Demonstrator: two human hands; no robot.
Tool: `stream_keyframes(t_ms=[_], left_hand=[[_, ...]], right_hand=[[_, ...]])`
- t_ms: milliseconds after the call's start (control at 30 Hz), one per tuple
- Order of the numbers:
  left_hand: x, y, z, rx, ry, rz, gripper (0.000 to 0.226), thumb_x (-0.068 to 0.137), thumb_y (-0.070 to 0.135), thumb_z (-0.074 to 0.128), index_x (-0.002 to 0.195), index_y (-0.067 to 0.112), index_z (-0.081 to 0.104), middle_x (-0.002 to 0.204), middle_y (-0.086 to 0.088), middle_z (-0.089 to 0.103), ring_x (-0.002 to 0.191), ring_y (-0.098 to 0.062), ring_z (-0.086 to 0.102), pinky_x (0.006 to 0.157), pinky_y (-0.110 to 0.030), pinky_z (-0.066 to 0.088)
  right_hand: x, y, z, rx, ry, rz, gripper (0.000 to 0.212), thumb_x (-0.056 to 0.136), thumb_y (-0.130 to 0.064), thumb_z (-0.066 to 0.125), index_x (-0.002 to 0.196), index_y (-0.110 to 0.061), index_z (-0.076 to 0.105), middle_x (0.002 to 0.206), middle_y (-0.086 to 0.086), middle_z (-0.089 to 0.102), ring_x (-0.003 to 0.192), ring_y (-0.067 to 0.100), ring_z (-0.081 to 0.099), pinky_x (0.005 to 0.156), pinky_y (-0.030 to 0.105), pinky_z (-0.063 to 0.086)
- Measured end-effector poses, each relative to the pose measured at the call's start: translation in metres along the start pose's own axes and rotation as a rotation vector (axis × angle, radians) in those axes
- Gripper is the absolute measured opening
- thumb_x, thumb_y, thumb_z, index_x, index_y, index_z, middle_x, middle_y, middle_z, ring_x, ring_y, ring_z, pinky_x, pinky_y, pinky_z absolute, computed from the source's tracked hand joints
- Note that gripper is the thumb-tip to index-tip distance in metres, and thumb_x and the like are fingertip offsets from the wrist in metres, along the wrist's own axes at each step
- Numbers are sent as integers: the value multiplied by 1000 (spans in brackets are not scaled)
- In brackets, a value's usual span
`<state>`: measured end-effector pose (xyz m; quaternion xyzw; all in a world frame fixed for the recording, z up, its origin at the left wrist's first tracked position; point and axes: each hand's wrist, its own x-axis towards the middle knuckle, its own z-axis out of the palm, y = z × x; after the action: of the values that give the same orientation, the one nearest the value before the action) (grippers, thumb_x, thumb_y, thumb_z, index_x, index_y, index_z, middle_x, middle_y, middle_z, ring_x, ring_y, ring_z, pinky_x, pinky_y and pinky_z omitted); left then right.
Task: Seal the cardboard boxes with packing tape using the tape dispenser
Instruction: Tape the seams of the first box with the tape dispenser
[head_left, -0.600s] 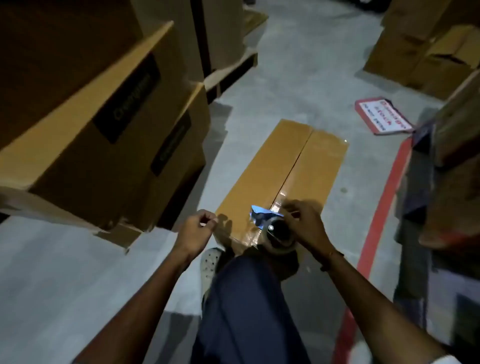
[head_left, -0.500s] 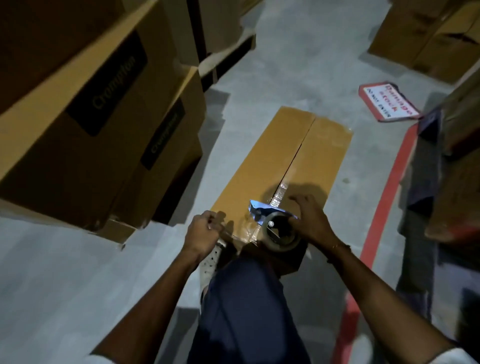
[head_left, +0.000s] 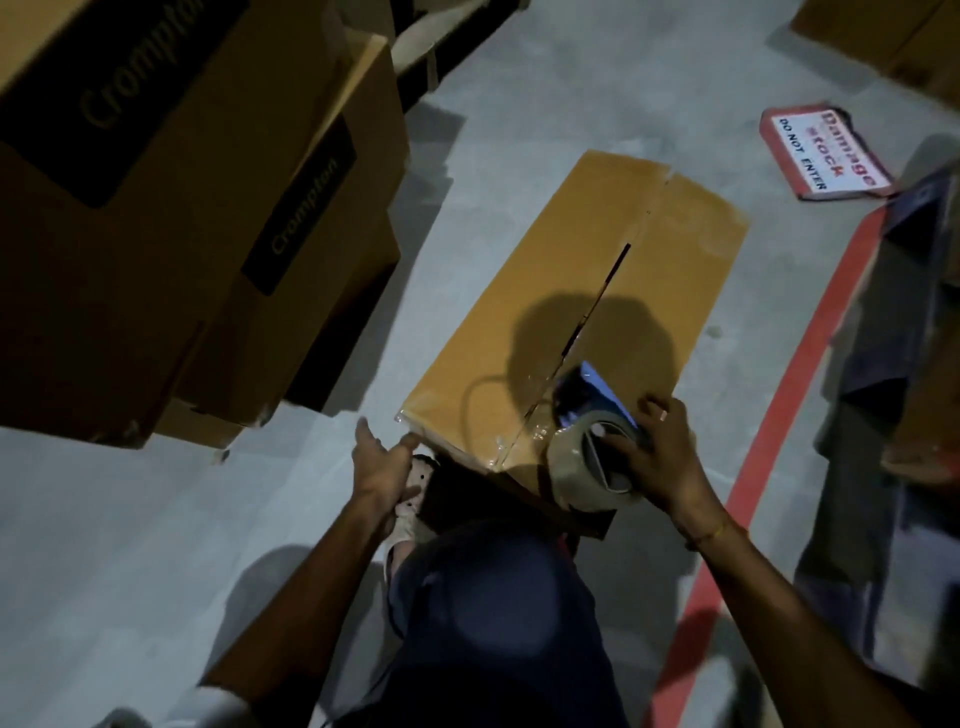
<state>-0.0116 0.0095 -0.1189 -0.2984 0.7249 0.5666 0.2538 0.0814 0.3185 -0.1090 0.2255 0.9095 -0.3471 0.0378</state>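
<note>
A warehouse aisle: stacked branded cartons stand left of a red floor line painted on bare concrete, and a fallen sign reading "Damage stock, do not enter" lies just beyond the line's far end.

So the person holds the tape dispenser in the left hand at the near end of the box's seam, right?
Not quite: the head view shows the right hand holding the tape dispenser at the near end of the box seam; the left hand is open.
</note>
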Motion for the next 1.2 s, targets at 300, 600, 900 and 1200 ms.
stream_keyframes(t_ms=[300, 600, 900, 1200], left_hand=[[12, 30, 9, 20, -148, 154, 40, 90, 32, 72, 122, 25, 48, 120, -7, 63, 94, -20, 65, 90, -50, 57], [-7, 91, -61, 73, 46, 433, 60, 85, 53, 70, 135, 28, 47, 136, -5, 50, 120, -28, 52, 100, -53, 48], [-58, 12, -144, -152, 118, 259, 65, 86, 52, 71, 140, 31, 39, 146, -2, 47, 132, -31, 46, 106, -59, 45], [-69, 5, -210, -216, 226, 244, 72, 80, 47, 79, 138, 23, 44, 139, -5, 53, 125, -33, 53, 99, -59, 49]], right_hand=[[-29, -38, -7, 834, -148, 332, 48, 82, -41, 73, 120, -13, 66, 106, 13, 74, 94, 31, 72, 72, 39, 62], [-18, -142, -57, 636, -360, 235, 22, 98, -11, 57, 118, -6, 65, 103, 21, 68, 88, 38, 68, 62, 39, 57], [-51, -236, -32, 371, -541, 157, 12, 97, -13, 57, 101, -5, 66, 104, 23, 63, 99, 43, 62, 89, 62, 52], [-125, -270, 10, 572, -640, 254, 37, 96, -20, 58, 126, 0, 59, 108, 24, 66, 93, 40, 63, 73, 48, 53]])
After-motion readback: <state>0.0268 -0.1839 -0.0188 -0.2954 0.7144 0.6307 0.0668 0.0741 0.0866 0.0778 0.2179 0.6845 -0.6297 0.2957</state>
